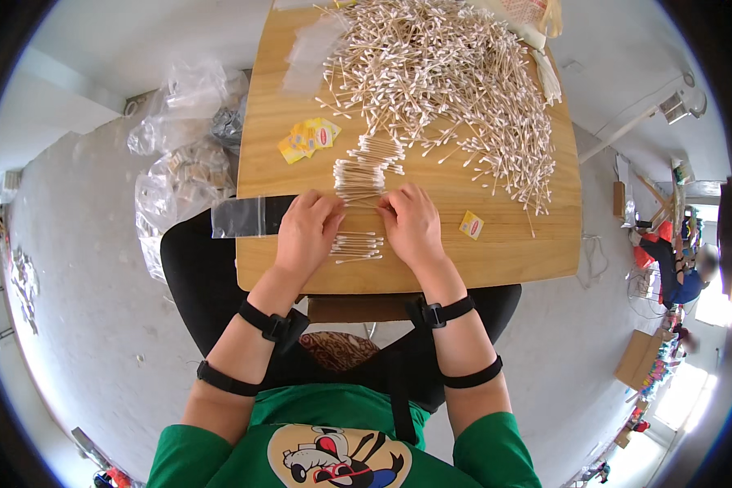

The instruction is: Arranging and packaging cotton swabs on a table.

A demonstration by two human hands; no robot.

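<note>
— What have your hands got right now?

— My left hand and right hand lie palm down on the wooden table, close to its near edge, either side of a tidy row of cotton swabs. The fingers of both are curled loosely and touch the row's ends; I can't tell whether either one actually pinches a swab.

— Anything else under them?

— A smaller bunch of swabs lies between my hands, nearer the edge. A clear plastic bag runs under my left hand and sticks out past the table's left edge.

— And the rest of the table?

— A big loose heap of swabs covers the far right part. Yellow packets sit towards the left edge, and one more yellow packet lies just right of my right hand.
</note>
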